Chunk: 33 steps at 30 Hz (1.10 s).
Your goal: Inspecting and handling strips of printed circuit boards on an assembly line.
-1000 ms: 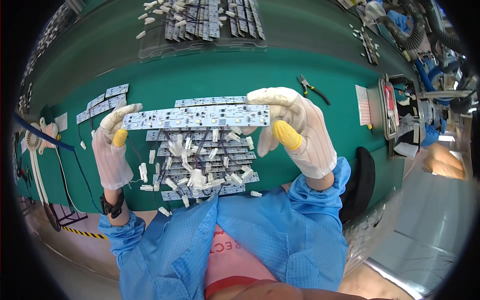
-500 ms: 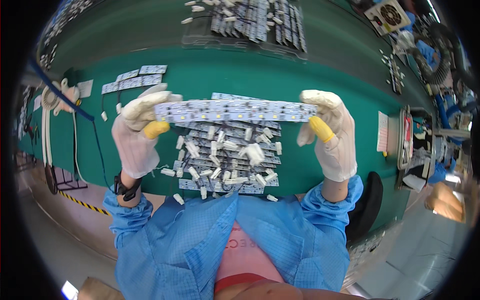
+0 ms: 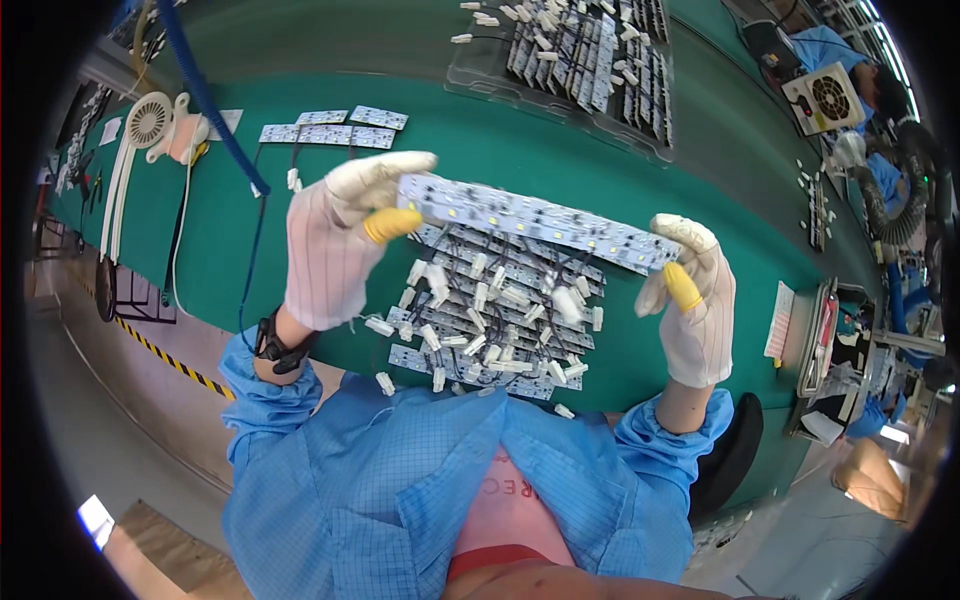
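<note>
Between my two gloved hands I hold a long white LED circuit board strip (image 3: 540,222), its left end raised higher in the picture than its right. My left hand (image 3: 350,225), in a white glove with a yellow thumb cover, pinches the left end. The right end is pinched by my right hand (image 3: 695,290), gloved the same way. Under the strip lies a pile of similar LED boards (image 3: 470,325) with dark wires and white plug connectors (image 3: 485,300). Part of the pile is hidden behind the held strip.
Short LED board pieces (image 3: 335,130) lie on the green mat (image 3: 520,125) at the far left. A clear tray (image 3: 480,85) of boards stands at the back. A small fan (image 3: 150,120) and a hanging blue cable (image 3: 205,95) are leftward; a metal tray (image 3: 820,340) is at right.
The strip has tilted, with its left end up and its right end down. In the picture, both hands and the surroundings have shifted rightward as the view turned.
</note>
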Motion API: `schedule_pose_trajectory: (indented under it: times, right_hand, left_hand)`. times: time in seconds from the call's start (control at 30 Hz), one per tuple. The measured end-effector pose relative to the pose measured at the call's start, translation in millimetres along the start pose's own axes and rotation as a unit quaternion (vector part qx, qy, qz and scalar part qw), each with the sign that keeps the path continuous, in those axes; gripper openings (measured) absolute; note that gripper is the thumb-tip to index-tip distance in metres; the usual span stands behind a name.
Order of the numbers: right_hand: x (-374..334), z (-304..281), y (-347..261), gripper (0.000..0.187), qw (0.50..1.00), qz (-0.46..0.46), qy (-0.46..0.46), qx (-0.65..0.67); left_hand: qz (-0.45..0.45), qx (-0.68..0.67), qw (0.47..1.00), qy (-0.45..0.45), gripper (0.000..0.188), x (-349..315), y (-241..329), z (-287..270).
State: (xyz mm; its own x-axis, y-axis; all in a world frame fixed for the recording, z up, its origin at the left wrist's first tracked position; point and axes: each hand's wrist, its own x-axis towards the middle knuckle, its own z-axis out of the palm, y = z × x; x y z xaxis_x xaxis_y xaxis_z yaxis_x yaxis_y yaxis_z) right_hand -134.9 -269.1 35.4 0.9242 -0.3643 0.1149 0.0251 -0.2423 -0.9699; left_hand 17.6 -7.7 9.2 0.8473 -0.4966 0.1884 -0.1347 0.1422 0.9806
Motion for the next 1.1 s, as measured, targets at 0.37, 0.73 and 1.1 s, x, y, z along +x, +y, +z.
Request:
schedule_pose_trajectory:
  times: [0.37,0.73,1.1]
  right_hand:
    - [5.9,-1.5,3.5,0.066,1.000,0.020,0.013,0.020]
    - [2.8,-2.1,8.8,0.072,0.998,0.016,0.013,0.065]
    - [-6.6,4.9,-18.9,0.073,0.991,0.081,-0.062,0.092]
  left_hand:
    - [-0.013,-0.029,0.999,-0.038,0.042,-0.2,2.2,-1.5]
    - [0.030,0.054,0.998,-0.015,0.038,-3.9,0.4,-0.4]
    - [-0.031,0.227,0.972,0.049,0.034,17.0,-20.0,-8.9]
